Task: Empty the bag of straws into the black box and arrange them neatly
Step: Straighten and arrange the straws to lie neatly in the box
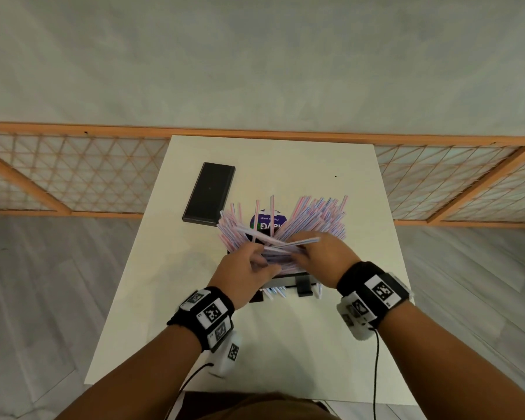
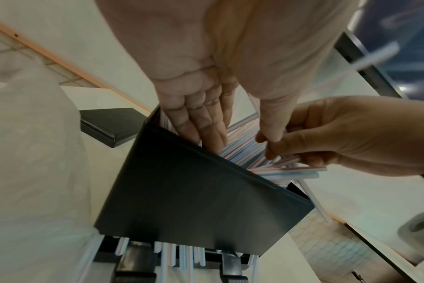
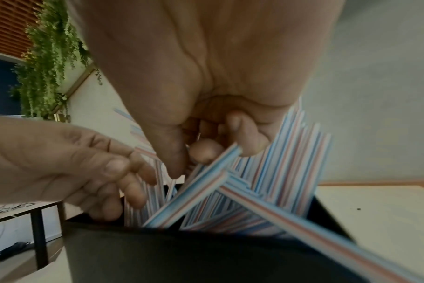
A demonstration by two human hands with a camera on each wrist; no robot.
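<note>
White table [image 1: 331, 183] under black box [image 2: 194, 201], black lid [image 1: 209, 194].

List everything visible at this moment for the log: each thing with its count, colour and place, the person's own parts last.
straws: many, striped red, blue and white, standing fanned in the black box; a few lie across its top, some poke out at its base
black box: one, black, centre of the table, open top
black lid: one, black, flat on the table, far left of the box
table: one, white
purple label: one, purple and green, behind the straws
left hand: fingers straight, reaching into the box
right hand: fingers curled round several straws
</note>
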